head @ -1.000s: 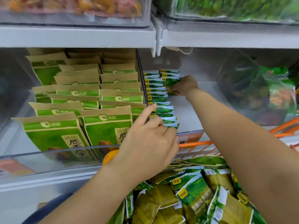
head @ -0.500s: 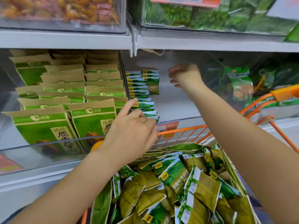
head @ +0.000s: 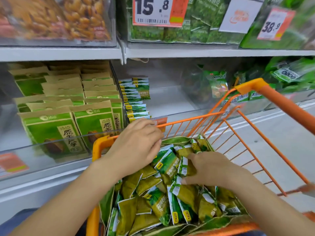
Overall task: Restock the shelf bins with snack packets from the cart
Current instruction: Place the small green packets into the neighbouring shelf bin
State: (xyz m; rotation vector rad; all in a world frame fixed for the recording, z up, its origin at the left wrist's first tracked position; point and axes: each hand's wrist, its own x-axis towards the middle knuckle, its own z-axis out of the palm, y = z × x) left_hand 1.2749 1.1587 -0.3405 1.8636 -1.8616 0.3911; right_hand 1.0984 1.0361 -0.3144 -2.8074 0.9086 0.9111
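Small green-and-olive snack packets [head: 160, 206] fill a torn-open bag in the orange cart [head: 190, 119]. My right hand [head: 214, 171] lies on the pile, its index finger and thumb spread either side of one packet [head: 185, 168]. My left hand [head: 136, 147] hovers over the cart's far left corner, its fingers loosely curled above the packets and holding nothing that I can see. In the clear shelf bin [head: 170, 99] behind the cart, a row of the same packets [head: 136, 94] stands along the left wall; the rest of its floor is bare.
Kraft-and-green seed bags [head: 51, 126] fill the bin to the left. Larger green bags [head: 219, 86] sit in the bin to the right. The upper shelf holds nut and green snack bins with price tags [head: 153, 11]. The cart handle [head: 281, 103] rises at right.
My right hand came out of the shelf bin and dropped onto the packets in the cart. My left hand moved from the bin's front down over the cart's corner.
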